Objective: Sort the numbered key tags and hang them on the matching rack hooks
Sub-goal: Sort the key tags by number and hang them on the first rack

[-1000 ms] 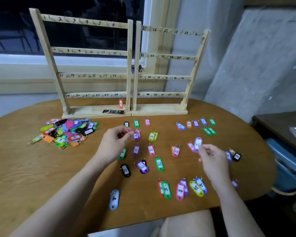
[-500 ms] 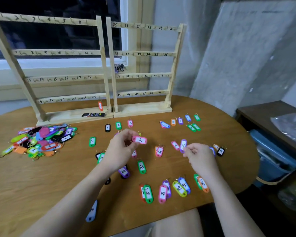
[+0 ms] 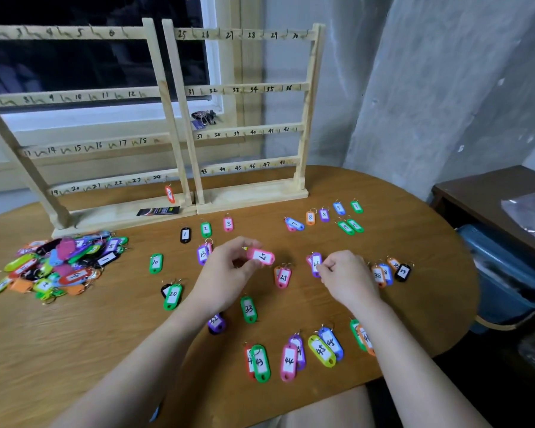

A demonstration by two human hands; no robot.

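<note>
Now I keep left hand pinching pink tag frame centre, label up; right hand pinching purple tag; read numbers before placing.

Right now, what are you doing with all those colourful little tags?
A person is sorting numbered key tags on a round wooden table. The left hand pinches a pink tag, and the right hand pinches a purple tag. Many tags already lie spread out in number groups, while an unsorted pile waits at the left. Only one red tag hangs on the wooden racks so far, as far as I can see.
</note>
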